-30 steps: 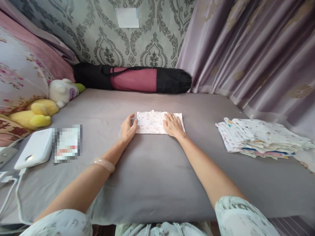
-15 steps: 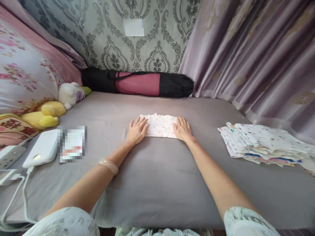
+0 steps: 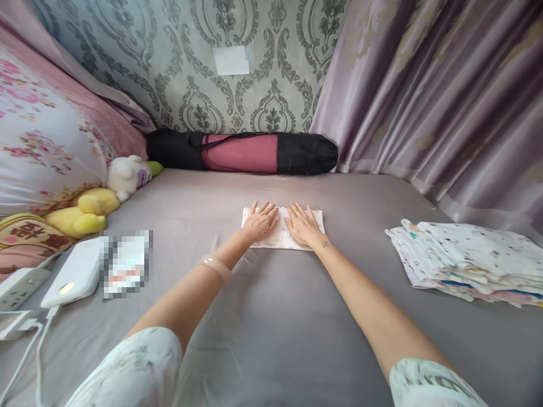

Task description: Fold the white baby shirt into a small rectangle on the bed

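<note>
A small folded white cloth (image 3: 282, 242) with a faint print lies flat on the grey sheet, in the middle of the head view. My left hand (image 3: 261, 222) rests palm down on its left half, fingers spread. On the right half lies my right hand (image 3: 302, 225), also flat with fingers apart. The two hands are close together, a narrow strip of cloth showing between them. Parts of the cloth are hidden under both palms. A stack of folded printed cloths (image 3: 470, 260) sits to the right, away from my hands.
At the back, a black and pink rolled bag (image 3: 241, 152) lies along the wall. Plush toys (image 3: 80, 212) and a floral pillow (image 3: 46, 135) line the left. Nearer are a white power bank (image 3: 76, 271), a power strip (image 3: 23, 287), cables and a blurred packet (image 3: 127, 264). Curtains (image 3: 424, 102) hang right.
Both hands have slid inward from the cloth's side edges onto its top, nearer each other. The cloth's far edge looks straighter. The camera view has tilted up slightly.
</note>
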Available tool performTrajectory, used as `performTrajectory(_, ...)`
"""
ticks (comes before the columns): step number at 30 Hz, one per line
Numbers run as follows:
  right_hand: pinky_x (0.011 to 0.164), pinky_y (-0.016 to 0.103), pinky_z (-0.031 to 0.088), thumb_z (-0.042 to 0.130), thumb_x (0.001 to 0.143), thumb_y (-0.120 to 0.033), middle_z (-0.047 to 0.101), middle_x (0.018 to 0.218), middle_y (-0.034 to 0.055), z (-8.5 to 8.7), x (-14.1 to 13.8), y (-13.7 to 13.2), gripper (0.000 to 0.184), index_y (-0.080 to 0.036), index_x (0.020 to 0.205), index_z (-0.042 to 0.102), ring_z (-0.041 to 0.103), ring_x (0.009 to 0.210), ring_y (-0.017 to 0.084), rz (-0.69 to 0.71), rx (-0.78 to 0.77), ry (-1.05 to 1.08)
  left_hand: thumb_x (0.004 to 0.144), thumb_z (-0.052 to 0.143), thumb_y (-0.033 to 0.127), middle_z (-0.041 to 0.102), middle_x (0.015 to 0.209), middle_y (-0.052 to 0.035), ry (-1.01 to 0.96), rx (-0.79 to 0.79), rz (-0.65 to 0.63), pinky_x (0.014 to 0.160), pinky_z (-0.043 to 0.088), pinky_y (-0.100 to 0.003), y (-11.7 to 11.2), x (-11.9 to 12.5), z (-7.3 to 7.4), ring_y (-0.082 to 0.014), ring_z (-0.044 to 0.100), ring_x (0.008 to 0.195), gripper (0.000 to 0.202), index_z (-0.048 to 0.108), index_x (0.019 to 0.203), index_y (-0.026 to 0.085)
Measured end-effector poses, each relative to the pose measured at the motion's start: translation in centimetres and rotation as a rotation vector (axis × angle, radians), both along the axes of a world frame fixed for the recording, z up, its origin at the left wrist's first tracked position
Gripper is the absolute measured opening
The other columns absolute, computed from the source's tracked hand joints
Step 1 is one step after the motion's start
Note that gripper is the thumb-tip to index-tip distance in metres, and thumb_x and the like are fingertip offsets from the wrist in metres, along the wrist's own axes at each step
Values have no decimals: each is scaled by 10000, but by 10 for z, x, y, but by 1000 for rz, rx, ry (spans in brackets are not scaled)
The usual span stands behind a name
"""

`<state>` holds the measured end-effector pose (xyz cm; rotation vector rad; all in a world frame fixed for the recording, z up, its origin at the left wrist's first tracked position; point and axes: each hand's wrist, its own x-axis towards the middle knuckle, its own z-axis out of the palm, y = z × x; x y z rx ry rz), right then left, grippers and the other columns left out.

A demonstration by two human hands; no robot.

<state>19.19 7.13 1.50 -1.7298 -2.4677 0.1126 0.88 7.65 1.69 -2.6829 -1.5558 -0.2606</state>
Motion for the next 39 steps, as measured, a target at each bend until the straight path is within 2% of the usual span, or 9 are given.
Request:
performTrajectory(4, 1206, 480, 87, 187, 1001, -368, 225, 1592, 107, -11, 5, 8, 594, -79, 1509, 297, 158, 1477, 235, -16, -76, 37, 1019, 228, 394, 352, 1545, -130, -22, -85, 28, 1175, 201, -498, 12, 1, -19, -283, 278, 1441, 545, 352, 1475, 123)
performTrajectory(7, 1205, 484, 69, 190, 1004, -375, 219, 1595, 104, -13, 7, 11, 592, -90, 1513, 287, 149, 1479, 241, -10, -81, 57, 1012, 231, 416, 317, 1563, -126, -43, -122, 30, 1177, 187, -496, 14, -1, -23, -292, 252, 1449, 566, 328, 1488, 126)
performTrajectory(10, 1199, 488, 99, 206, 1007, -381, 261, 1583, 107, -8, 10, 16, 572, -110, 1496, 324, 194, 1466, 249, 2, -125, 91, 1005, 249, 412, 328, 1561, -113, -55, -206, 25, 1175, 193, -489, 21, -3, -17, -279, 254, 1450, 541, 354, 1474, 163)
performTrajectory(13, 1168, 448, 214, 212, 1010, -366, 381, 1525, 113, 2, 21, 24, 527, -148, 1456, 388, 324, 1406, 239, 5, -123, 133, 991, 288, 351, 423, 1507, -98, -106, -252, 30, 1140, 283, -431, 35, -11, -8, -240, 389, 1382, 478, 418, 1429, 208)
performTrajectory(19, 1061, 448, 341, 327, 978, -317, 544, 1317, 162, 14, 58, 40, 419, -158, 1250, 603, 453, 1259, 319, -125, -101, -86, 883, 471, 344, 585, 1291, -117, -18, -294, 225, 1020, 399, -425, 57, -46, 13, -289, 539, 1214, 377, 624, 1204, 217)
performTrajectory(24, 1053, 435, 363, 421, 943, -339, 529, 1347, 141, 15, 72, 56, 401, -186, 1283, 569, 443, 1280, 312, -125, -229, -98, 760, 554, 326, 695, 1057, -63, -110, -456, 193, 855, 479, -311, 71, -58, 20, -236, 631, 998, 348, 678, 1062, 208)
performTrajectory(28, 987, 385, 431, 507, 895, -347, 579, 1307, 126, 19, 73, 68, 383, -196, 1235, 595, 517, 1221, 291, -130, -305, -39, 676, 574, 310, 714, 957, -55, -170, -518, 191, 716, 494, -254, 81, -58, 21, -213, 654, 868, 356, 688, 990, 186)
performTrajectory(33, 844, 295, 490, 602, 800, -286, 668, 1171, 88, 29, 75, 69, 267, -212, 1040, 693, 623, 1053, 249, -120, -371, 56, 627, 596, 360, 697, 797, -29, -233, -628, 207, 630, 466, -257, 79, -60, 27, -221, 640, 802, 247, 668, 803, 203)
performTrajectory(39, 741, 252, 494, 611, 803, -263, 711, 999, 62, 43, 85, 54, 222, -171, 993, 682, 651, 894, 199, -74, -369, 329, 621, 634, 463, 686, 833, -31, -428, -586, 168, 677, 471, -271, 62, -67, 43, -210, 631, 810, 368, 627, 868, 190)
